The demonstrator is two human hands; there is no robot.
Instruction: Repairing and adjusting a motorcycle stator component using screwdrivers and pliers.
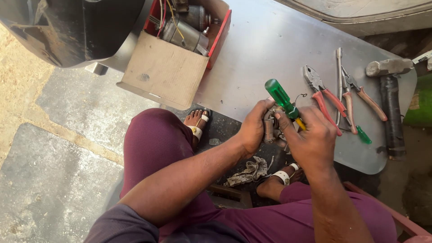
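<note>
1. Gripping a small metal part (271, 127) in the left hand (253, 128), fingers wrapped tight round it, held in the air just over the near edge of the bench (270, 49), above the knees.
2. Right hand (310, 139) clamped on a green-handled screwdriver (281, 98); handle sticks up and away, tip hidden down in the part.
3. Risk: the part is only hand-held, not braced on the bench. If the tip jumps out under a hard push, it likely goes into the left palm or fingers.
4. Risk: the part or a loosened screw could drop. Below are sandalled feet (196, 123), a rag (249, 173) and rough ground, so small bits get lost easily. Can't tell if any screw is loose yet.
5. Thin wire (299, 96) curls off the part near the screwdriver; may snag or bend if the tool twists.
6. Pliers (321, 96), a second pair of pliers (362, 95) and a hammer (389, 101) lie just beside the right hand; an elbow swing could knock them off the edge.
7. Cardboard box (173, 58) with motor parts overhangs the bench's far-left side; a bump could tip it.
</note>
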